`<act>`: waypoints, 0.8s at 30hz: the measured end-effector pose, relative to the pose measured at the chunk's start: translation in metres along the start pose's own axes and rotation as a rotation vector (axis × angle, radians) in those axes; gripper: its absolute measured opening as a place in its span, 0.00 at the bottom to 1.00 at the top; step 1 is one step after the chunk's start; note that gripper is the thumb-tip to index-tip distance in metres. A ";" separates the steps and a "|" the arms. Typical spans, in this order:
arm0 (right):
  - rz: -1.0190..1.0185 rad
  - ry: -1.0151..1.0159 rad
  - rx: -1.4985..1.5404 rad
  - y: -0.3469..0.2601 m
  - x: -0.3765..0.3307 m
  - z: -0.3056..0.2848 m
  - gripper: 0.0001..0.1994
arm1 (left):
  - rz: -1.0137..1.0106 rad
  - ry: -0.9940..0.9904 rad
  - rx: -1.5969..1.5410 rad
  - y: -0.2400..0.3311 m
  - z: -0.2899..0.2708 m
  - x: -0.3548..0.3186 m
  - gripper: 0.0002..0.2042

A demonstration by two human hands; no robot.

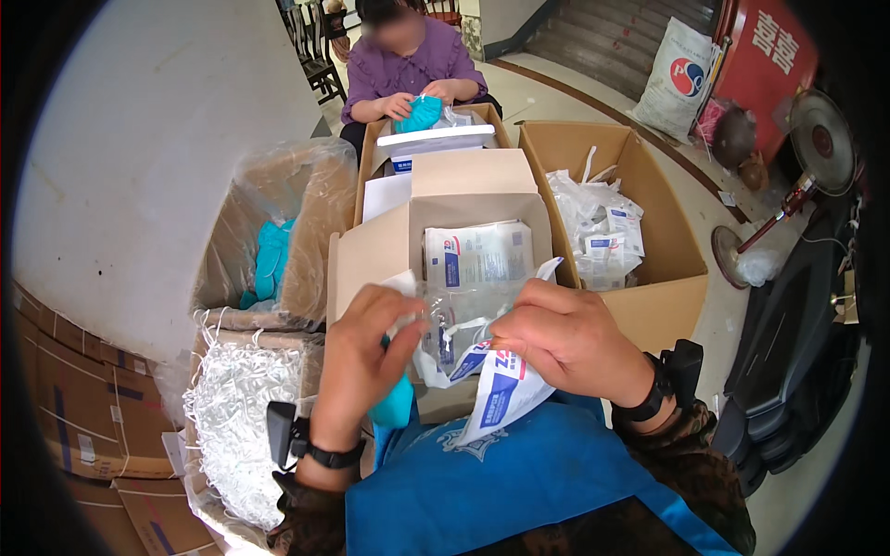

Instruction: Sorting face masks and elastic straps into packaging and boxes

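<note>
My right hand (pixel 565 334) pinches a white and blue printed plastic packet (pixel 510 394), its thumb and forefinger closed on it. The packet's clear film and torn-looking edges stretch toward my left hand (pixel 371 343). That hand is curled and slightly blurred. A teal cloth-like piece, which looks like a face mask (pixel 394 401), shows between its fingers and below it; the grip itself is partly hidden. Beneath both hands an opened cardboard box (pixel 477 171) holds a stack of flat printed packets (pixel 477 255). My lap is covered by a blue apron (pixel 501 482).
At left stand a plastic-lined box with teal pieces (pixel 272 259) and one heaped with white cords (pixel 246 426). To the right, a carton (pixel 667 222) holds loose packets. Opposite, a person (pixel 413 65) handles a teal piece over another box. A fan (pixel 820 139) stands far right.
</note>
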State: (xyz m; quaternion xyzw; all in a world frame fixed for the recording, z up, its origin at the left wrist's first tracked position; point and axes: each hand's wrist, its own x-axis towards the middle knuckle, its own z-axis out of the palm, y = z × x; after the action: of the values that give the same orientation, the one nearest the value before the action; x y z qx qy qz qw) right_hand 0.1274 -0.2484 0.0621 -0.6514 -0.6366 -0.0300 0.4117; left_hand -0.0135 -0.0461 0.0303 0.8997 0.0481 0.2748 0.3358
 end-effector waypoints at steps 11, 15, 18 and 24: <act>-0.129 -0.135 -0.034 -0.012 0.002 0.038 0.07 | -0.246 -0.395 -0.349 0.016 0.017 -0.024 0.20; -0.080 -0.175 0.072 -0.011 0.003 0.038 0.07 | -0.155 -0.336 -0.352 0.019 0.029 -0.024 0.20; -0.061 -0.149 -0.010 -0.008 0.002 0.033 0.07 | -0.226 -0.262 -0.380 0.008 0.033 -0.029 0.18; 0.012 -0.004 -0.114 0.012 0.010 0.009 0.03 | -0.395 0.016 -0.905 -0.008 0.010 -0.030 0.13</act>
State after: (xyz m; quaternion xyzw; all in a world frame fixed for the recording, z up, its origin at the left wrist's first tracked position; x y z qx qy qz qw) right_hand 0.1350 -0.2334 0.0558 -0.6776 -0.6309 -0.0623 0.3729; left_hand -0.0329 -0.0533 0.0052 0.6351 0.0962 0.2058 0.7383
